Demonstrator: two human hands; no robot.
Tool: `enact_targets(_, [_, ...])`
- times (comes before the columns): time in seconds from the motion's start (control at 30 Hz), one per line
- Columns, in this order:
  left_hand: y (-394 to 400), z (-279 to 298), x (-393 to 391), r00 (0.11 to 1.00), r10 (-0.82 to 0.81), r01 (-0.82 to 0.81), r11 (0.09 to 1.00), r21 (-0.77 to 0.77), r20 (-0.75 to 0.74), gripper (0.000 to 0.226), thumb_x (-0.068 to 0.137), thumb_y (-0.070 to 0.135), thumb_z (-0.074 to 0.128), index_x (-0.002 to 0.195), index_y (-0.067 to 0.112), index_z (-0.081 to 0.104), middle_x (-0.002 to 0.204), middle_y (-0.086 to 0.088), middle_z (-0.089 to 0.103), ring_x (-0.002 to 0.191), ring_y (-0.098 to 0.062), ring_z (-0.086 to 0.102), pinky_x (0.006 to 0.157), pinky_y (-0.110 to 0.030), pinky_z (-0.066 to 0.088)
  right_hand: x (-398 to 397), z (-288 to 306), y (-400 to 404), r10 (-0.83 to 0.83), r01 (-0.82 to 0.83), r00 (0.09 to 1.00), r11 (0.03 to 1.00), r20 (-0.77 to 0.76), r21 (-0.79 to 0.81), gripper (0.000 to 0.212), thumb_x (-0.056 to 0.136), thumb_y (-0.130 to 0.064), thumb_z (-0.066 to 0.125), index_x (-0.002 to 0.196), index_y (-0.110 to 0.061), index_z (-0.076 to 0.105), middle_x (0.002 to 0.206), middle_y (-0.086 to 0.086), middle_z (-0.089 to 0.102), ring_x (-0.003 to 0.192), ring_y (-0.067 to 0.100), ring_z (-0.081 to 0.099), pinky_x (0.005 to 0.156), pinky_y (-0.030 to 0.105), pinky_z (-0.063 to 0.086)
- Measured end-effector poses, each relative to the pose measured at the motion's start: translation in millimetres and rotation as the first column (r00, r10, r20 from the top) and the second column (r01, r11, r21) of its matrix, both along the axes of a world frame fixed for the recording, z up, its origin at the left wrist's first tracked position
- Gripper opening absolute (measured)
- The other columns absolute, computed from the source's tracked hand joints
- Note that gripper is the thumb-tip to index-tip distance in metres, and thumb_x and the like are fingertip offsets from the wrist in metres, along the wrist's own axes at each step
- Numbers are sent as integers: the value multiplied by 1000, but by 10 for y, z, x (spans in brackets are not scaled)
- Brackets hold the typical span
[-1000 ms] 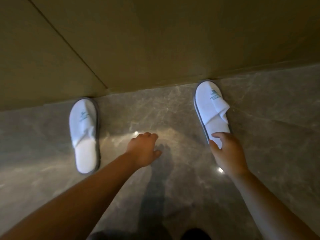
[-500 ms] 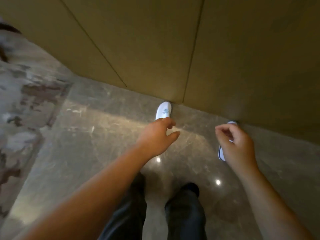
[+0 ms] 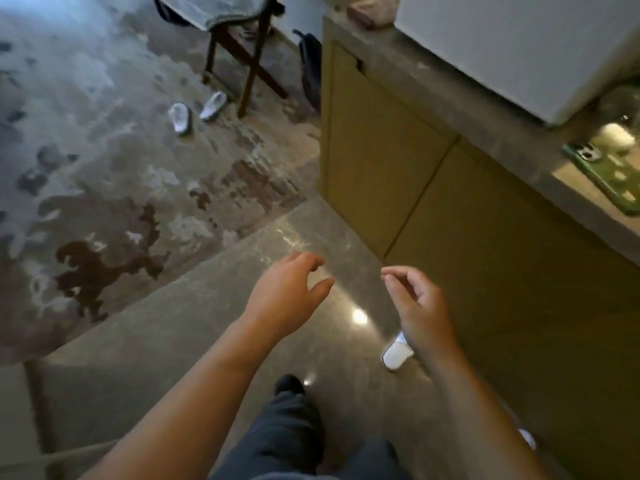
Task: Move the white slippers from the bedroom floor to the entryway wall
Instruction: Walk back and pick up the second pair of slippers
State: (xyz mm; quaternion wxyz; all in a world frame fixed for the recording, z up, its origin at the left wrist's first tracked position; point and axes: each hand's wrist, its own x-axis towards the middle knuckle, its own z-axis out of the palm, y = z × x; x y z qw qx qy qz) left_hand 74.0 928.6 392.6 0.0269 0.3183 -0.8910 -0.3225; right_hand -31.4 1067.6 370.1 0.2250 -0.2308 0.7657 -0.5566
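One white slipper [image 3: 396, 355] lies on the marble floor beside the tan cabinet wall, partly behind my right wrist. A second white slipper [image 3: 527, 438] peeks out at the lower right by the same wall. Two more white slippers [image 3: 180, 117] [image 3: 213, 105] lie far off on the patterned carpet near a chair leg. My left hand [image 3: 284, 299] hovers over the floor, fingers apart and empty. My right hand [image 3: 419, 303] is raised beside it, fingers loosely curled, holding nothing.
Tan cabinet doors [image 3: 381, 161] with a stone counter [image 3: 485, 123] run along the right. A green tray [image 3: 609, 174] sits on the counter. A wooden chair [image 3: 242, 60] and a dark bag [image 3: 310, 64] stand on the carpet [image 3: 104, 168]. My dark trouser legs show below.
My view swung up and left from the wall toward the bedroom carpet. Both hands drew away from the two placed slippers, which slid down and right in view.
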Motion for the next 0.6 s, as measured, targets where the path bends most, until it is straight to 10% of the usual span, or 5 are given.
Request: enact_targets(0.6, [-3470, -59, 626, 800, 586, -578, 810, 96, -128, 33, 82, 29, 56, 112, 14, 56, 106, -5, 62, 92, -15, 57, 81, -32, 50, -227, -82, -3615, 413, -414, 910, 904, 31, 110, 22, 88, -15, 47, 79, -34, 55, 83, -11, 60, 80, 3, 57, 63, 14, 43])
